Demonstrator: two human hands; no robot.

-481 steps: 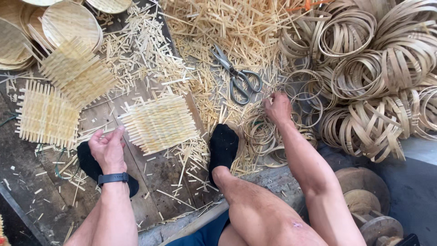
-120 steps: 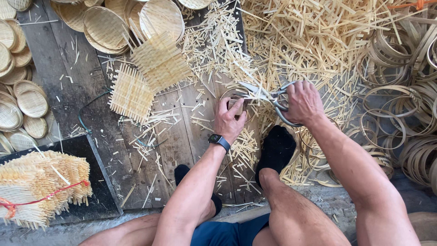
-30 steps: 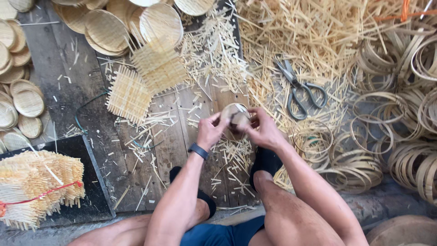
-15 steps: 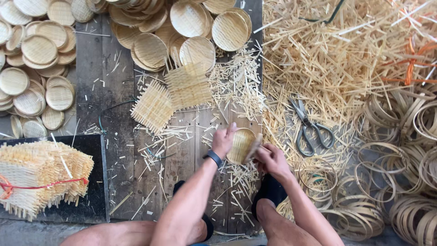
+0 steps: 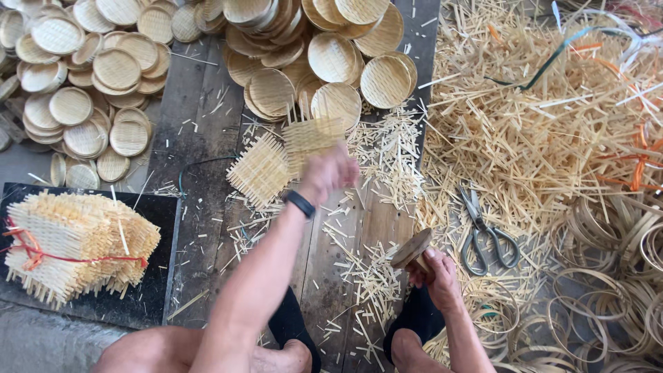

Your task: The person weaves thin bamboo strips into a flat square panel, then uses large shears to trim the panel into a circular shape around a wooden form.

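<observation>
Both hands busy: L [image 5: 330,173] on woven mat [image 5: 311,135], R [image 5: 434,271] gripping wooden disc [image 5: 411,249]; scissors [image 5: 483,233] nearby.

The left hand [image 5: 330,171] grips a square woven bamboo mat [image 5: 309,136] above the plank floor [image 5: 197,103]. The right hand [image 5: 435,271] holds a round wooden disc [image 5: 411,249], near scissors [image 5: 485,231].

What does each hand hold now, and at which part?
The right hand holds a round wooden disc by its lower edge. The left hand is blurred, over a square woven mat; whether it grips it cannot be told.
</observation>
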